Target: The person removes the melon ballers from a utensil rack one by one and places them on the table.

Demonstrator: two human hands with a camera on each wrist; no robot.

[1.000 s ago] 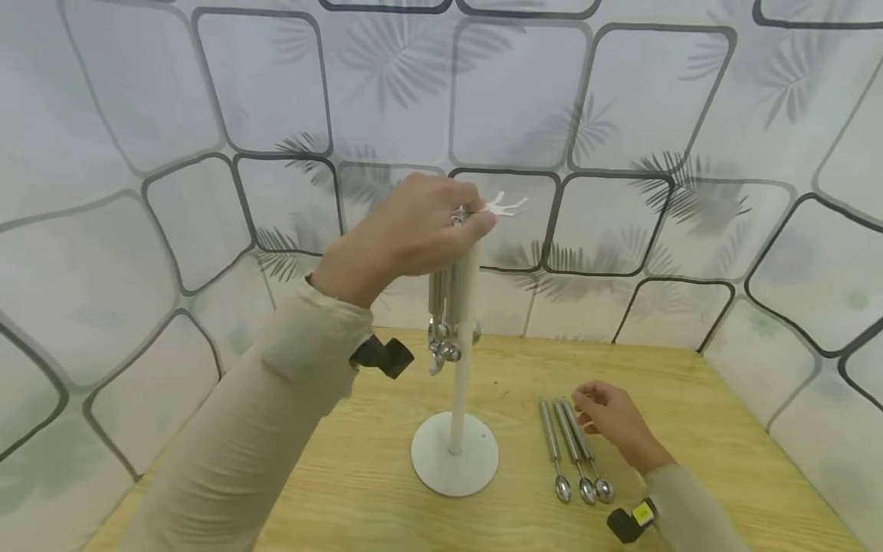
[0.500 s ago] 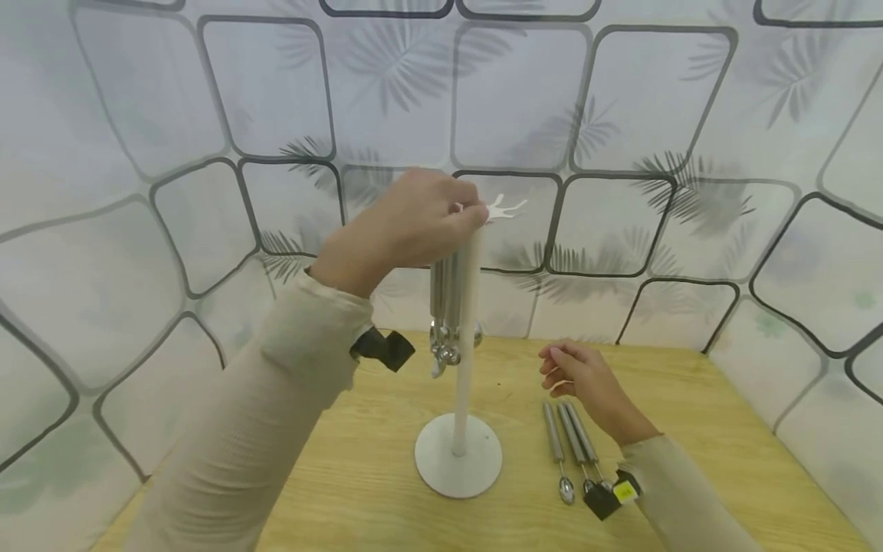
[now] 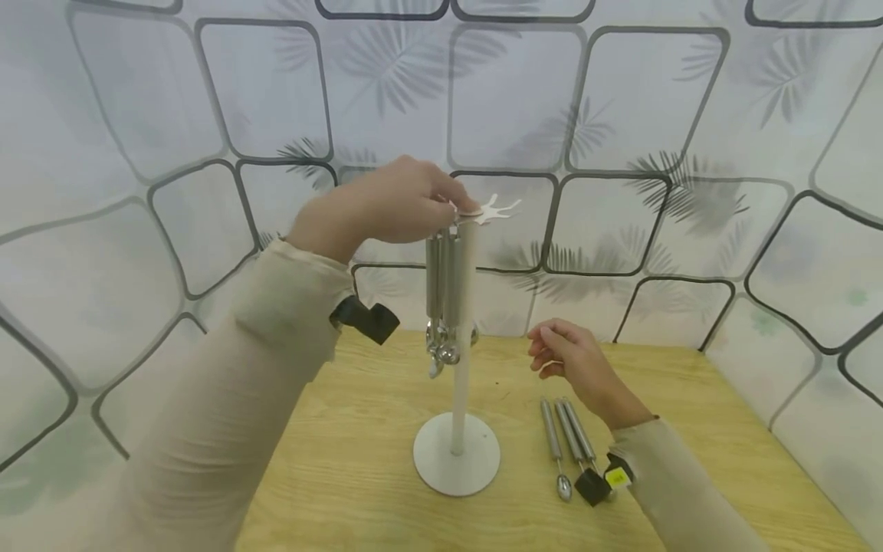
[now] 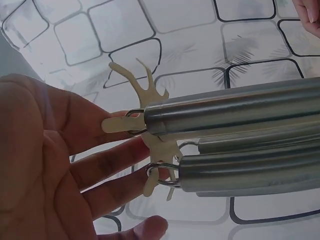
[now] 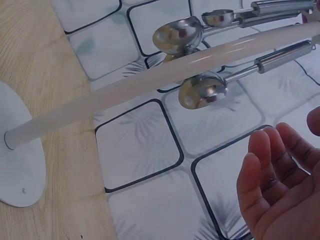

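- The stand (image 3: 458, 399) is smooth and white: a slim, glossy pole on a flat, round base (image 3: 457, 475), standing upright on the table (image 3: 331, 468), whose yellow top shows wood grain.
- Its branched crown (image 3: 491, 211) has flat, rounded prongs, cream in the left wrist view.
- The hanging utensils (image 3: 443, 280) hang from the crown; their handles are cylinders of brushed metal, ending in wire loops (image 4: 165, 164). At least 3 handles show in the left wrist view, 2 of them looped over prongs.
- Below, their polished bowls (image 5: 202, 91) are round and reflective.
- The left hand (image 3: 395, 201) is at the crown, fingers extended and thumb apart; whether it touches a prong, I cannot tell.
- The right hand (image 3: 576, 364) hovers right of the pole, fingers loosely bent, holding nothing.
- The loose utensils (image 3: 569, 431), 3 in number, lie on the table right of the base, similar metal handles pointing away.
- Compared with 1.0 s ago, the right hand has risen from beside the loose utensils.
- Compared with 0.5 s ago, the left hand sits slightly further left, uncovering more of the handles' upper ends.
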